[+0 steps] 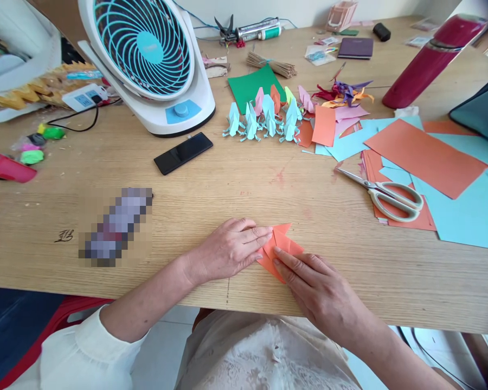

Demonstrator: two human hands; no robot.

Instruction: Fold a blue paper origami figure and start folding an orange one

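A folded piece of orange paper [280, 244] lies flat on the wooden table, near its front edge, with pointed flaps at the top and right. On its left side my left hand [231, 246] presses with the fingers together. From the lower right my right hand [319, 284] rests its fingertips on the paper's middle, fingers together. Parts of the paper are hidden beneath the fingers. Behind, several light blue folded figures [251, 122] stand in a group with pink, orange and yellow-green ones.
Scissors [394, 200] lie on orange and light blue sheets [463, 216] at the right. A red flask [427, 67] leans in view behind them. A black phone [183, 153] and a fan [158, 65] are at the back left; a blurred object [117, 227] lies left of my hands.
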